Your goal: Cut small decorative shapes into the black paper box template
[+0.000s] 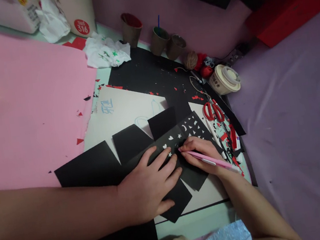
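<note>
A sheet of black card (133, 143) with slit flaps lies across the white paper, and small hearts, stars, a moon and triangles show white through its right part. My left hand (153, 180) is spread flat on the card, fingers apart, pressing beside the shapes. In my right hand (201, 152) is a slim pink pen-like craft tool (212, 161), pinched near its tip. That tip touches the card close to a faint curved outline, just right of my left fingertips. Whether the tip is a blade or a nib is hidden by my fingers.
Red-handled scissors (213, 112) lie at the right among black and red paper scraps (231, 138). Paper cups (159, 40), crumpled tissue (106, 50), twine (190, 60) and a lidded tub (224, 79) stand behind. Pink sheet (35, 112) covers the left.
</note>
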The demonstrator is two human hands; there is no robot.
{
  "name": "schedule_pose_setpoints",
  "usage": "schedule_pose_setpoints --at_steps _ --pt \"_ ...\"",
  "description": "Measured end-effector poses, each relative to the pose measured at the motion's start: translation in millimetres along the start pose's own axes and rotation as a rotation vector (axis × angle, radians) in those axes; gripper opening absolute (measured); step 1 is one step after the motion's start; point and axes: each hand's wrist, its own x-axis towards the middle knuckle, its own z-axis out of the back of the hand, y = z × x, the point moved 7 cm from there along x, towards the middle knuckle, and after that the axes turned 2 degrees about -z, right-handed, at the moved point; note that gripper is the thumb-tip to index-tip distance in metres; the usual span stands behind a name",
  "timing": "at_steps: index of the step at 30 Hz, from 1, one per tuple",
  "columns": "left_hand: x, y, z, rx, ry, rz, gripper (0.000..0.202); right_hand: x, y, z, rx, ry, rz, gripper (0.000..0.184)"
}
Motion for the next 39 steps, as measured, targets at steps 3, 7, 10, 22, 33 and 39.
schedule_pose_setpoints --at_steps 3,7,10,22,33,39 --pt "0.3 0.0 1.5 -0.002 0.009 -0.005 0.063 0.0 -2.9 2.2 0.043 -0.021 0.018 0.019" --pt "1.4 1.0 1.8 -0.013 0.016 0.002 0.062 -2.0 -7.7 0.1 0.074 -0.002 0.015 0.019" --pt "1.7 1.4 2.0 -0.02 0.024 0.011 0.061 -2.2 -9.3 0.4 0.081 0.018 0.02 0.019" --pt "3.2 1.7 3.8 -0.015 0.038 0.005 0.061 -0.6 -6.3 3.0 0.055 0.095 0.092 0.018" --pt "1.8 1.4 2.5 -0.017 0.05 0.015 0.062 -0.8 -4.8 3.9 -0.009 0.162 0.103 0.017" --pt "3.4 1.3 4.4 -0.02 0.046 0.008 0.061 -2.3 -6.6 5.3 0.019 0.151 0.106 0.017"
